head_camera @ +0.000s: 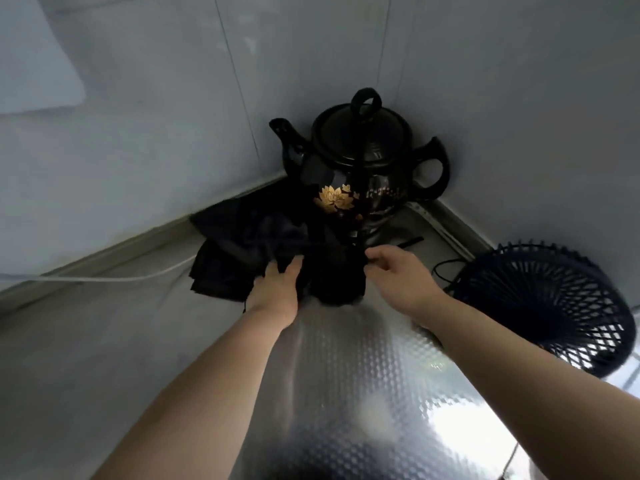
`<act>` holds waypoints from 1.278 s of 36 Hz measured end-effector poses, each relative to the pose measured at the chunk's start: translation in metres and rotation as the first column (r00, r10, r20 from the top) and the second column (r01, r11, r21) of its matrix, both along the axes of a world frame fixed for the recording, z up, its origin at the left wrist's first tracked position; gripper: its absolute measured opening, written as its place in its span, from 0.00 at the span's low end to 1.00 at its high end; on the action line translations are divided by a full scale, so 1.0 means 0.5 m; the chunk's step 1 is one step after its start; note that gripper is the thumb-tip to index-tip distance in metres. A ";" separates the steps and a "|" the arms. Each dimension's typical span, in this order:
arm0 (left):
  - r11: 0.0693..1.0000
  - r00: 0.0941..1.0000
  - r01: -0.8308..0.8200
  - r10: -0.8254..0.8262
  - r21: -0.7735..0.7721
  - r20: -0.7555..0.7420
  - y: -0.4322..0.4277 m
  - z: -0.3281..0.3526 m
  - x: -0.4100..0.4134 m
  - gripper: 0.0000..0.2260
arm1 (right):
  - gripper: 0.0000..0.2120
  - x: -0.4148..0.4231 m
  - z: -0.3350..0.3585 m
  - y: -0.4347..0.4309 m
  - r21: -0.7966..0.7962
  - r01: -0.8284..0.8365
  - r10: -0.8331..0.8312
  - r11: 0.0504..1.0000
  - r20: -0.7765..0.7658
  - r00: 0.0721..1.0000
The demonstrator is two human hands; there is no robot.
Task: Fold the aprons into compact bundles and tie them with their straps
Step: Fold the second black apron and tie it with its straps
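Dimly, pot (360,147), lettering (384,192) illegible — aprons (239,244) gripped

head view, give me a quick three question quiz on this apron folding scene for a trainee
1. True or false: the black pot in the corner has its lid on.
2. What stands at the right side of the counter? A: lattice basket B: plate C: bottle
3. Fill in: the left hand and right hand both touch the dark ____ in front of the pot.
Key: 1 true; 2 A; 3 aprons.
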State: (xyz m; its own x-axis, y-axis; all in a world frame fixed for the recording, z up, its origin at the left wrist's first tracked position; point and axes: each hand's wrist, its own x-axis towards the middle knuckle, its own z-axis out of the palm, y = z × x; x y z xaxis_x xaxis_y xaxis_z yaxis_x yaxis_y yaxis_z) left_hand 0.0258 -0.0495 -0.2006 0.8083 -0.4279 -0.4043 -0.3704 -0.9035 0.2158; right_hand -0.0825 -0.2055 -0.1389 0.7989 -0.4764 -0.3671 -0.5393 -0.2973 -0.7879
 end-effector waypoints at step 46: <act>0.675 0.899 -0.424 0.394 -0.604 -0.191 0.781 0.247 -0.424 0.27 | 0.18 -0.277 0.191 0.608 0.315 -0.223 0.124 0.922 0.307 0.944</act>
State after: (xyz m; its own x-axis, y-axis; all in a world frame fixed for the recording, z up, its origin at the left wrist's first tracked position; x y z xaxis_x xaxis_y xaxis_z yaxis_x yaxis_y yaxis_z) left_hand -0.1863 0.3409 -0.0768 0.9523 -0.2228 -0.2086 0.0265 -0.6207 0.7836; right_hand -0.2211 0.0983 -0.0434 0.9500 -0.2061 -0.2348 -0.2503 -0.0526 -0.9667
